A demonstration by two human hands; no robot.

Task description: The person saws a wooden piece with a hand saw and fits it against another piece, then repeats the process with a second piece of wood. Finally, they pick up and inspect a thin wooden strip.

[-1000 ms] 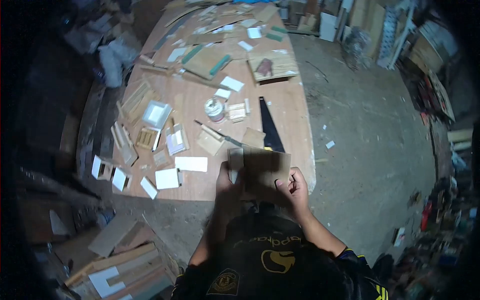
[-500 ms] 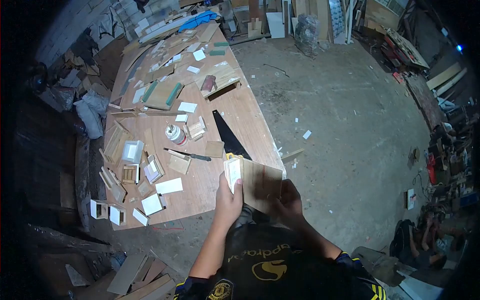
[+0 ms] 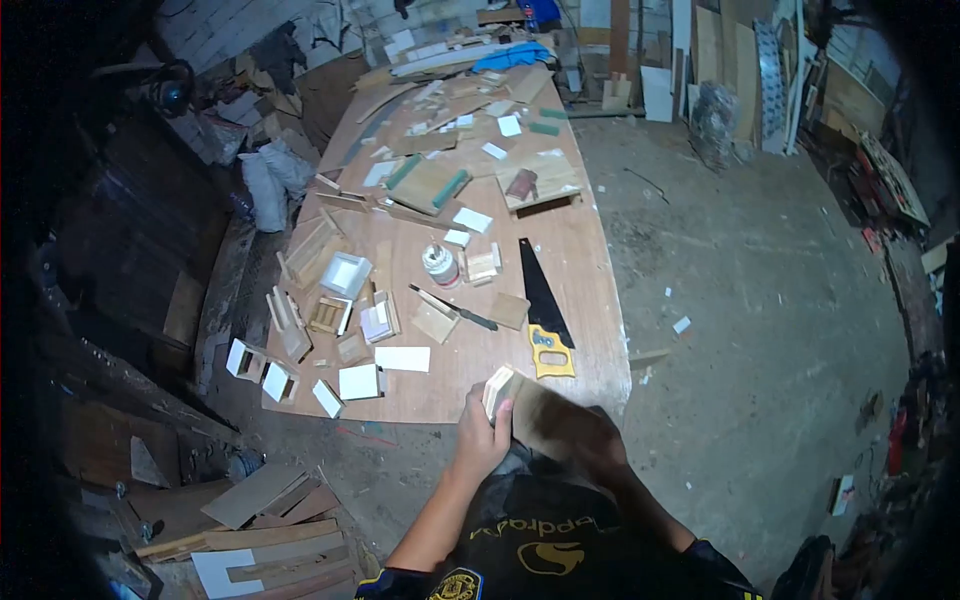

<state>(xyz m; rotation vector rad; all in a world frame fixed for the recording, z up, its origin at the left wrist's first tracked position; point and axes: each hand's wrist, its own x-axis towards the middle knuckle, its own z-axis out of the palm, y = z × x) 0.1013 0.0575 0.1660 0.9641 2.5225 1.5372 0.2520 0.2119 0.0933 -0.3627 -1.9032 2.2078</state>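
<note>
My left hand [image 3: 484, 432] is closed around the left end of a thin wooden box-like piece [image 3: 548, 412], its thumb on the near face. The piece has a pale layered end and a brown face, partly in shadow. My right hand [image 3: 603, 447], dark in shadow, grips its other end. Just beyond the piece lies a hand saw [image 3: 549, 325] with a black blade and yellow handle. A small square of wood [image 3: 510, 310] and a dark-handled knife-like tool [image 3: 455, 308] lie to the saw's left.
On the workbench [image 3: 480, 395] stand an open white jar [image 3: 440, 265], small wooden boxes [image 3: 330, 314] and white-faced pieces [image 3: 402, 358]. Farther back are a board with green strips [image 3: 428, 185] and a low wooden stand [image 3: 540, 182]. Wood scraps [image 3: 270, 500] lie at lower left.
My view has swung left and up, so the bench sits farther right. Both hands still hold the wooden piece, now tilted down at the right; the saw's yellow handle has come into full sight.
</note>
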